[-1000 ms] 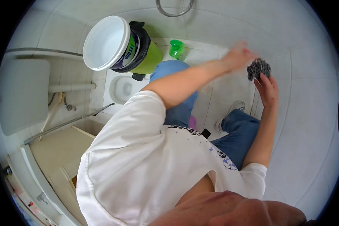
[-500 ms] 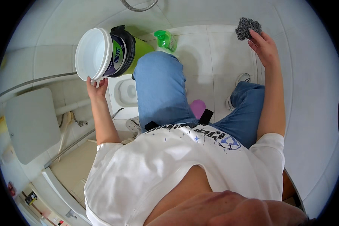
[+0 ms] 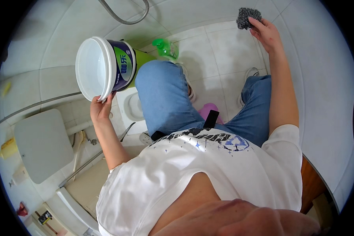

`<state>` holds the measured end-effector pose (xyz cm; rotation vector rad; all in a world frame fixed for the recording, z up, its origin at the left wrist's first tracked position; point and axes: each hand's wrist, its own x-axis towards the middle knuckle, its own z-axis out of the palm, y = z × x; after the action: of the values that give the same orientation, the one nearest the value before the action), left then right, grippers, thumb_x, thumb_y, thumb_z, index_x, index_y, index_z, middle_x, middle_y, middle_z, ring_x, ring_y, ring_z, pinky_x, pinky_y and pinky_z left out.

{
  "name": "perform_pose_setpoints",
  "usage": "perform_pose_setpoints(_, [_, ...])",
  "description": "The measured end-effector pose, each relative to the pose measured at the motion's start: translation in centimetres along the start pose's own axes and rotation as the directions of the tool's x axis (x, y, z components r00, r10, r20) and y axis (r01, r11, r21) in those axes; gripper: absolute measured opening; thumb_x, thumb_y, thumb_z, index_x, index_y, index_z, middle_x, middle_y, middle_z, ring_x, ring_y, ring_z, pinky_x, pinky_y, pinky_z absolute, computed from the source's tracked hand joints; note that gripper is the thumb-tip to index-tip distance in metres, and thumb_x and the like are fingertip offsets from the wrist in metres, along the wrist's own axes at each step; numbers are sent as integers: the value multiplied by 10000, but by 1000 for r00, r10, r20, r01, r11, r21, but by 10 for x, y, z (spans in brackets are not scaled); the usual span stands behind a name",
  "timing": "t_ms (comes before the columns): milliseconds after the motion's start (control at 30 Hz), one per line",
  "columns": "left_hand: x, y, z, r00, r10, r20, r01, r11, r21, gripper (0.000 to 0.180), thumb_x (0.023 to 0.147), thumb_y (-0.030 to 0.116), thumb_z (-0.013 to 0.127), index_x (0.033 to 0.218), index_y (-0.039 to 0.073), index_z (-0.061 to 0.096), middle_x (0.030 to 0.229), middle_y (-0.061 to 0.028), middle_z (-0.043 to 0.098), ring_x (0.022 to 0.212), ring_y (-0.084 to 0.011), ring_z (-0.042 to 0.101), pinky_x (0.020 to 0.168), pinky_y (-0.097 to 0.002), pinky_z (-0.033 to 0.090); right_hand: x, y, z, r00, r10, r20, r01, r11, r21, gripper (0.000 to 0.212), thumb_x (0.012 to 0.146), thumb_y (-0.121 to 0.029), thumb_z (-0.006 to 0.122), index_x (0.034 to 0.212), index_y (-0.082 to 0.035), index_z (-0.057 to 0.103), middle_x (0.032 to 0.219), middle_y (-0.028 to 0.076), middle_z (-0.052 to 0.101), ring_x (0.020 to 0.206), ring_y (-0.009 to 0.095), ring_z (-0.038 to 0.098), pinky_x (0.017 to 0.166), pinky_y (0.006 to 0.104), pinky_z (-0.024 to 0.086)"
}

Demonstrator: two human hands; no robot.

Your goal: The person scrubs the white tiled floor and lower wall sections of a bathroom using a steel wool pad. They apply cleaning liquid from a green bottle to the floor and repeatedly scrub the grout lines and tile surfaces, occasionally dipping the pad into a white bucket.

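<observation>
Squatting or perched low, cannot tell which, above a pale tiled floor [image 3: 234,49]. At far left, a light grey panel [image 3: 45,145], well apart from both hands. Next, grips a white bucket [image 3: 118,67] with the left hand [image 3: 101,109], fingers clamped on the near edge of the rim, apparently because of the easy hold offered by that lip and to steady the vessel. Mouth turned left and up toward the camera; long axis running from there to the right, toward a lime-green container [image 3: 143,58], base out of sight. Impossible to tell: nested in that container or merely in front of it, truly tilted or only slanted by the lens. Looping from the upper edge, a grey shower hose [image 3: 124,22], touching neither hand. Farther right, a green pump bottle [image 3: 167,49] beside the container, just beyond the left knee [image 3: 161,90], perhaps placed there for easy reach. Between the legs, partly hidden, a purple object [image 3: 209,108], kind unclear. At far right, pinches a dark grey wiry scourer [image 3: 247,18] in the right hand [image 3: 268,36], thumb and fingers closed on the near edge, seemingly to leave most of the coarse surface free. Ragged, with no clear long axis; free side pointing forward and left, away from the body.
</observation>
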<state>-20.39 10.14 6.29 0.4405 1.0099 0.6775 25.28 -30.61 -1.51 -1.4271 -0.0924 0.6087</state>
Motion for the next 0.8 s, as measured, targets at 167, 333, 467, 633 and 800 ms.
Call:
perform_pose_setpoints(167, [-63,-8,55,983,-1,182,-24,990,137,479,778,-63,441,1249,-96,360,1272,-255,417,1200,-436,415,989,-529,433,6,-1,3,1000,-27,5,27,1000,8,344,803,-254,710,1035,-29,592,961,17,619,855,74,562,771,218,472])
perform_pose_setpoints(333, [-91,-26,125,957,75,279,-179,911,372,439,809,-47,448,1240,-80,369,1263,-213,441,1177,-355,463,988,-517,430,7,-2,-1,972,-141,-187,145,989,11,419,765,-211,752,1067,8,562,975,37,615,859,100,580,709,216,501])
perform_pose_setpoints(467, [-94,-59,184,884,-37,466,-256,795,549,415,829,-17,461,1232,-76,378,1238,-196,463,1162,-323,481,928,-474,462,12,-2,-19,945,-188,-267,202,979,26,480,731,-186,784,1081,33,539,984,51,612,839,115,589,667,216,516])
perform_pose_setpoints(633, [-29,-132,220,793,-313,522,-139,742,656,396,788,-42,503,1163,-100,390,1160,-212,492,1039,-327,553,817,-486,538,13,-11,-42,831,-335,-443,348,936,-55,420,728,-190,788,1028,7,570,938,32,622,821,97,588,676,218,508])
perform_pose_setpoints(800, [48,-252,216,898,-317,305,-63,593,803,387,732,-19,551,1094,-103,441,1030,-220,513,807,-349,608,571,-451,592,-5,-25,-29,841,-272,-467,287,957,-41,328,739,-188,779,964,-26,605,897,4,630,797,83,583,684,222,493])
